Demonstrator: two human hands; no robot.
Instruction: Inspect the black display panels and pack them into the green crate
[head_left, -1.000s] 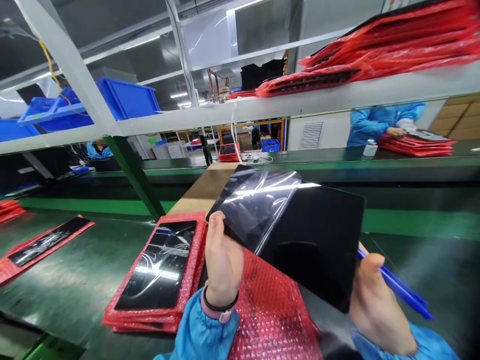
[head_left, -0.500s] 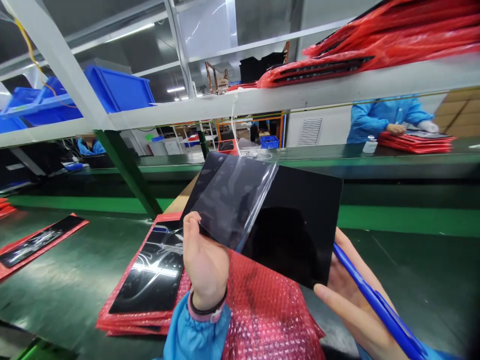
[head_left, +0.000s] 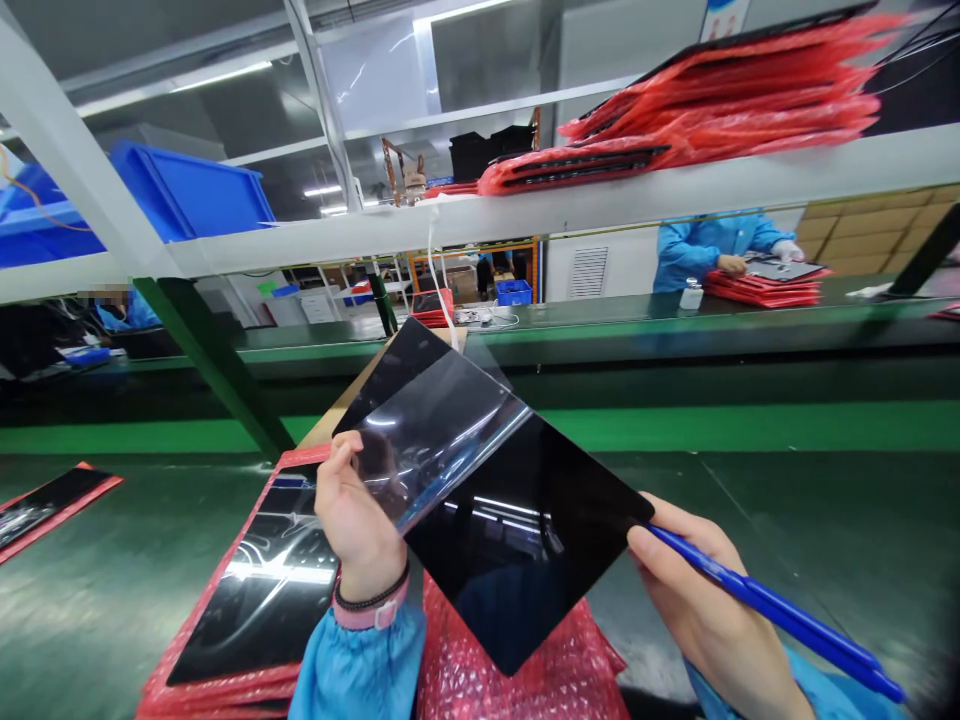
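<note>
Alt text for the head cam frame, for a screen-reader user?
The left hand grips a glossy black panel by its left edge, with clear film over its upper part; the right hand, holding a blue pen, is at the panel's right corner. Red bubble wrap lies beneath on a green bench.

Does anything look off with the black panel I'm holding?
Clear film covers only the upper-left half of the black panel, near the left hand; the rest is bare. No cracks show. The right hand holds a blue pen.

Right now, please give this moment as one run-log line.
left hand: grips black panel, clear film covers part | right hand: holds blue pen, at panel corner | below: red bubble wrap
</note>
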